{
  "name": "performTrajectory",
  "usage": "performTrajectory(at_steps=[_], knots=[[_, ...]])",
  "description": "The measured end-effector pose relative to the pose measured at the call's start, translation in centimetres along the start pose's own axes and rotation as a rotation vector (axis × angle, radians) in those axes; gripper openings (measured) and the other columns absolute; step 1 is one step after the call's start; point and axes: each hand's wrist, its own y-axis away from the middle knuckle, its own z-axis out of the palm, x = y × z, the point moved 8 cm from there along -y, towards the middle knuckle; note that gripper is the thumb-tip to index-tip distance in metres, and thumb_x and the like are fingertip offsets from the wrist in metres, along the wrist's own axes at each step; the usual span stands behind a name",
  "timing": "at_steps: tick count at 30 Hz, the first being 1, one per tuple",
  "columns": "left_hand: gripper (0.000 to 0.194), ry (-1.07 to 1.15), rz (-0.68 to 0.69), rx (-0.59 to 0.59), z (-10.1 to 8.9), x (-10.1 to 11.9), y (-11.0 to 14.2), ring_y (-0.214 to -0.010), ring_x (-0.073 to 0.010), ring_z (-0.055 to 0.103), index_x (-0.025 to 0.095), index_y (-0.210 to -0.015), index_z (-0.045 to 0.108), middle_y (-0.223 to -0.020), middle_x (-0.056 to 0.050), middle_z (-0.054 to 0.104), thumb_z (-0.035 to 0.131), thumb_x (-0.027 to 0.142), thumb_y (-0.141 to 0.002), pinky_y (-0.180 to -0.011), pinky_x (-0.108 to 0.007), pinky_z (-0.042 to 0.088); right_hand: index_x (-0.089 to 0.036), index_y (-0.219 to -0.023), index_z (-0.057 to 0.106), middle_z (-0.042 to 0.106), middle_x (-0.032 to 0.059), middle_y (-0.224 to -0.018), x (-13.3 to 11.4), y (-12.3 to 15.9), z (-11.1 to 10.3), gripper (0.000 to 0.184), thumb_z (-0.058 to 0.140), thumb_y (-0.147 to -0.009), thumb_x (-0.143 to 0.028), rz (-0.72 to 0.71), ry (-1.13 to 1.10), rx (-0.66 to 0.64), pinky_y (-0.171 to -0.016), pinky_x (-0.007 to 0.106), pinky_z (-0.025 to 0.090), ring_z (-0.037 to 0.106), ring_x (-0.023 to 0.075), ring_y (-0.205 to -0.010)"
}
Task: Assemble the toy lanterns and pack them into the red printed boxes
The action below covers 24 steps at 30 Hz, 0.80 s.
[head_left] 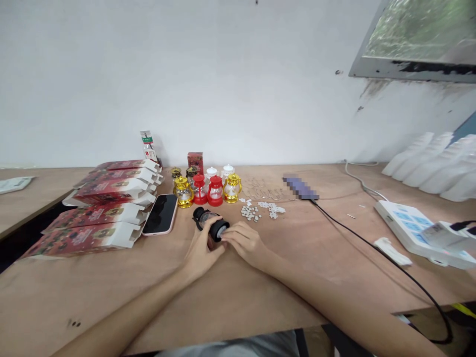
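My left hand [201, 250] is wrapped round a small black lantern [215, 232] with a clear middle, tilted on its side so that its base faces right. The fingers of my right hand [248, 241] are drawn together at the whitish disc [220, 231] in that base; whether they pinch a small piece is hidden. Beyond the hands lie loose small white round parts [250, 213] and a cluster of white plastic pieces [273, 208]. Several little lanterns stand behind, among them a gold lantern [232, 189] and a red lantern [215, 191].
Flattened red printed boxes [107, 213] are stacked at left, beside a pink-edged phone [160, 214]. Thin wire pieces [266, 192] lie near the wall. At right are a cabled phone [302, 188], a power strip [405, 223] and white cone-like parts [439, 163].
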Motion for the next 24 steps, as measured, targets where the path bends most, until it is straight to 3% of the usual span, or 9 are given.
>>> performTrajectory(at_steps=[10,17,24], knots=[[0.055,0.016,0.017,-0.013,0.0,0.3,-0.1,-0.065,-0.0117,0.047,0.021,-0.122,0.042,-0.115,-0.006,0.054,0.054,0.018,-0.068,-0.065,-0.028,0.044,-0.016,-0.084,0.057,0.065,0.0047,-0.071,-1.3,-0.5,0.0,0.01,0.051,-0.085,-0.008,-0.141,0.204,-0.034,-0.061,0.026,0.048,0.059,0.014,-0.068],[0.058,0.077,-0.023,-0.025,0.3,0.0,-0.1,-0.062,-0.0107,0.047,0.021,-0.122,0.041,-0.107,-0.004,0.055,0.054,0.017,-0.067,-0.06,-0.025,0.042,-0.015,-0.085,0.054,0.063,0.0048,-0.068,-2.0,-0.5,-0.2,0.012,0.052,-0.081,-0.004,-0.228,0.289,0.019,-0.059,0.026,0.048,0.058,0.0142,-0.065],[0.058,0.083,-0.033,-0.038,0.4,-0.2,-0.1,-0.061,-0.0112,0.048,0.02,-0.123,0.041,-0.094,-0.002,0.056,0.053,0.014,-0.066,-0.059,-0.025,0.041,-0.012,-0.085,0.055,0.064,0.0056,-0.067,-2.1,-0.4,0.0,0.009,0.053,-0.082,-0.004,-0.247,0.309,-0.022,-0.058,0.026,0.047,0.058,0.015,-0.065]])
